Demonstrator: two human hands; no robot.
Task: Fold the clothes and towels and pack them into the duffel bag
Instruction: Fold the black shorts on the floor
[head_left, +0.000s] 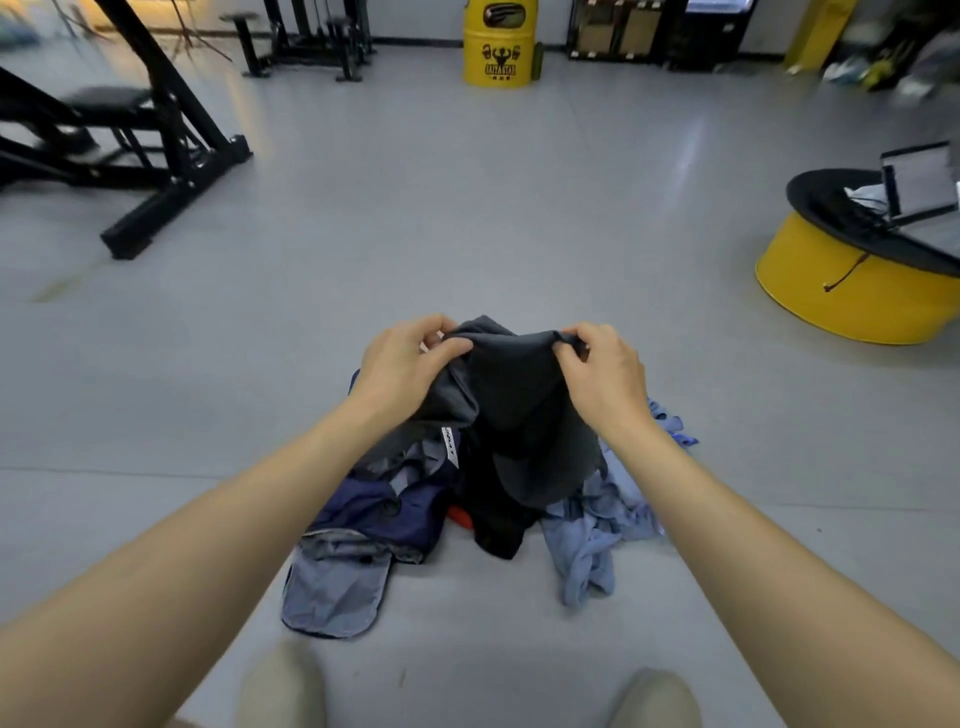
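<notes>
Presently, left hand (402, 358) and right hand (602, 371) each pinch, fingers curled, the top edge of a dark grey garment (519, 415), held above the clothes pile (597, 519) on the floor (467, 208).

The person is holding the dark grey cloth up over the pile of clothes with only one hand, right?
Not one hand, two. In the head view the left hand and the right hand each pinch the top edge of the dark grey cloth, holding it up over the pile of clothes.
</notes>
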